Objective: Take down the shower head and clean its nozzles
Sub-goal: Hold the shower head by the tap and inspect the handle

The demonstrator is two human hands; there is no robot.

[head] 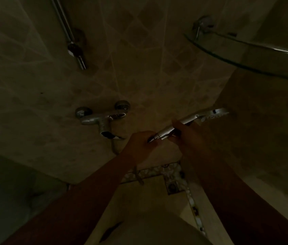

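Lighting dim; detail limited. Landmark: mixer tap (102,119) on the tiled wall (33,89). Up and left of the tap, chrome riser rail (69,32). Down and right of the tap, left hand (139,144) curled round the lower end of the shower head's handle. Just right of it, right hand (185,133) grips the same handle higher up, the hands close together. Shower head (192,119) off the rail, slanting up to the right, spray end farthest from the tap. High right of the tap, curved glass shelf (245,52).
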